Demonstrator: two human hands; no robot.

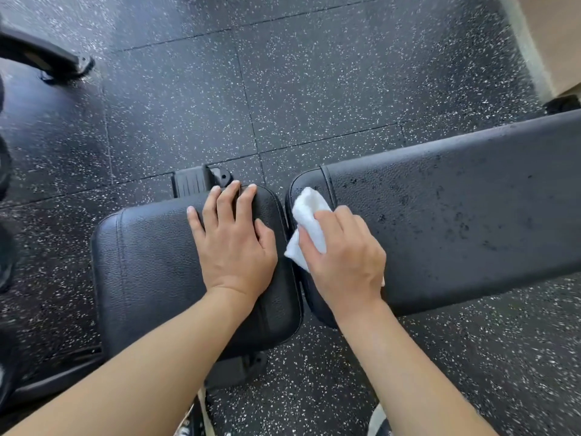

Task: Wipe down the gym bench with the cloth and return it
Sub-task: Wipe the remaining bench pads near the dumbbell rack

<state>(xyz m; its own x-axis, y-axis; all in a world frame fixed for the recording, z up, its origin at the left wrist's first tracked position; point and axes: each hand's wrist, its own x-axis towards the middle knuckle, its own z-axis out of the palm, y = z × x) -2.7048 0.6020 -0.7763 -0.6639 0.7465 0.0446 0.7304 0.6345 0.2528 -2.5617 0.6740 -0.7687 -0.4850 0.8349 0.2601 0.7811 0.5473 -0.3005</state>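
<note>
A black padded gym bench fills the middle of the view, in two parts: a short seat pad (151,265) on the left and a long back pad (456,215) running off to the right, dotted with wet spots. My left hand (232,240) lies flat on the seat pad, fingers spread over its far edge. My right hand (342,256) presses a white cloth (309,212) onto the near-left end of the back pad, beside the gap between the pads.
Black speckled rubber floor tiles (314,89) surround the bench. A black bench foot (195,180) shows beyond the seat pad. Another machine's dark base (47,58) lies at the far left. A pale wall base (534,42) runs along the top right corner.
</note>
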